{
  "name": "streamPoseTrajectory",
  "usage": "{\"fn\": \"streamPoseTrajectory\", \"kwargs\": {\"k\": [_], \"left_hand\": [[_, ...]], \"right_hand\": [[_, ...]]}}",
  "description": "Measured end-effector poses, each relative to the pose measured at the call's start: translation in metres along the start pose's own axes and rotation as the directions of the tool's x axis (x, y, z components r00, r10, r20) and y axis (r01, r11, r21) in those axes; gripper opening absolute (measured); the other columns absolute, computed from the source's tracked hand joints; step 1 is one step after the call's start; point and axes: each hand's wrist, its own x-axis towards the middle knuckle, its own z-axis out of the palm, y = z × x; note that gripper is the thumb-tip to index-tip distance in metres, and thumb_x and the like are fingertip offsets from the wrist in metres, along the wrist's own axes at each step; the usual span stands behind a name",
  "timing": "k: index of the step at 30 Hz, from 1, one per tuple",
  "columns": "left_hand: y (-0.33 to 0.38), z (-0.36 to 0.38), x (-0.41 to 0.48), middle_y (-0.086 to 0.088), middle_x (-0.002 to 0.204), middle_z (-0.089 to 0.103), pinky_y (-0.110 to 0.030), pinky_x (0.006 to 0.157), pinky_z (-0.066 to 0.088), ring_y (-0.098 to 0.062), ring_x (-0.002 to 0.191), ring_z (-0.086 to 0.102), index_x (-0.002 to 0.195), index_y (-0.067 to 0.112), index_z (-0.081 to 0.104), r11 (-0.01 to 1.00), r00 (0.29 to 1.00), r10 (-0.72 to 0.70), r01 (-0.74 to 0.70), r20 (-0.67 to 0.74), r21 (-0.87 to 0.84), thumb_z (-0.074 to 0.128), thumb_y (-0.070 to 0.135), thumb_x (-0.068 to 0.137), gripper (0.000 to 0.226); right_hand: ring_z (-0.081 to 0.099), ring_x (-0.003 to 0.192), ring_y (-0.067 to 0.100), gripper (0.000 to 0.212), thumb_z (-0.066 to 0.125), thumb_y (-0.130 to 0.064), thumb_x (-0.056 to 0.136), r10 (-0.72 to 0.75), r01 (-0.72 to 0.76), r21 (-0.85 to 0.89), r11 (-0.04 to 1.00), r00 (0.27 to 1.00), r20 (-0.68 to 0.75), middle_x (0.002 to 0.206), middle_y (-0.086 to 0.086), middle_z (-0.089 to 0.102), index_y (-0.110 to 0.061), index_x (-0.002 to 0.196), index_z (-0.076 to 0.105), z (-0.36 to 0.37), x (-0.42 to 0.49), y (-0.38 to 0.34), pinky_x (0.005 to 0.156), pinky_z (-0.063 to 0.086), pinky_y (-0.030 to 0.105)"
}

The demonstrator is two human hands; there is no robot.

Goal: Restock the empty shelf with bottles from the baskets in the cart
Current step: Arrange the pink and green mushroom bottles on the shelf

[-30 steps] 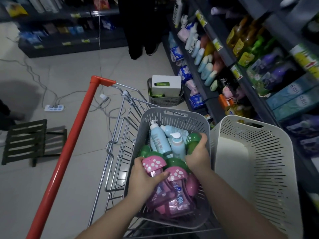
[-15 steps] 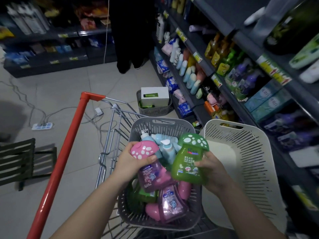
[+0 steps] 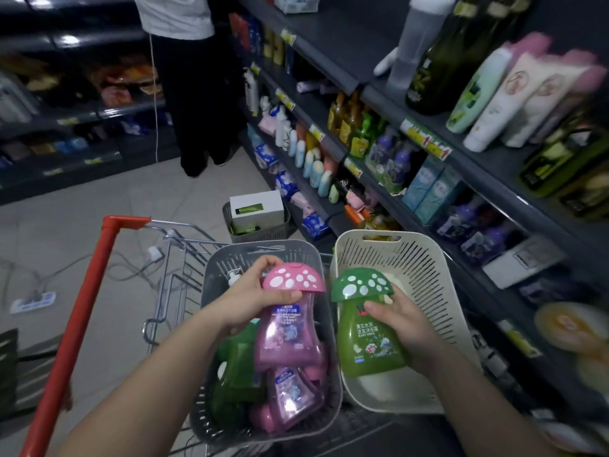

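My left hand [image 3: 250, 298] grips a pink bottle with a mushroom-shaped spotted cap [image 3: 290, 321] by its neck, held above the grey basket [image 3: 217, 265] in the cart. My right hand [image 3: 400, 321] grips a green mushroom-cap bottle [image 3: 365, 338] over the white basket [image 3: 425, 275], whose visible inside holds nothing. Several more pink and green bottles [image 3: 290, 394] lie in the grey basket. The shelves [image 3: 333, 61] rise on the right; one dark stretch of the upper shelf is bare.
The cart's red handle [image 3: 89, 308] runs along the left. A small grey basket with a white box [image 3: 257, 216] stands on the floor ahead. A person [image 3: 188, 77] stands further down the aisle. Cables and a power strip [image 3: 33, 300] lie on the floor at left.
Both hands have lifted a bottle each out of the grey basket. The green bottle moved right, over the white basket. My view has tilted up toward the shelves.
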Motion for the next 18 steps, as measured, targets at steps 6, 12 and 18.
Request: {"fn": "streamPoseTrajectory", "kwargs": {"k": [6,12,18], "left_hand": [[0.021,0.072,0.003,-0.019,0.117,0.062,-0.05,0.079,0.059,-0.03,0.089,0.07,0.112,0.024,0.054,0.989,0.99,0.127,-0.131,0.069,0.065,0.093,0.02,0.056,0.068],[0.028,0.175,-0.008,-0.012,0.104,0.066,-0.036,0.065,0.06,-0.023,0.08,0.071,0.112,0.017,0.047,0.97,0.967,0.15,-0.185,0.204,0.161,0.082,0.005,0.068,0.057],[0.007,0.28,-0.021,-0.009,0.096,0.073,-0.052,0.08,0.057,-0.03,0.086,0.071,0.108,0.021,0.051,0.964,0.916,0.139,-0.212,0.377,0.159,0.091,0.026,0.052,0.07]], "right_hand": [[0.071,0.088,0.04,0.06,0.075,-0.008,0.075,-0.109,0.12,0.072,0.99,0.984,-0.14,0.107,0.023,0.071,-0.012,0.13,0.052,-0.04,-0.053,-0.006,0.072,0.058,0.05],[0.072,0.084,0.037,0.101,0.099,-0.03,0.044,-0.189,0.241,0.161,0.957,0.941,-0.282,0.108,0.024,0.07,-0.008,0.13,0.052,-0.1,-0.133,0.003,0.066,0.058,0.045],[0.071,0.084,0.037,0.11,0.101,-0.035,0.035,-0.245,0.348,0.18,0.92,0.87,-0.428,0.109,0.025,0.07,-0.009,0.129,0.052,-0.169,-0.229,0.019,0.065,0.058,0.045]]}}
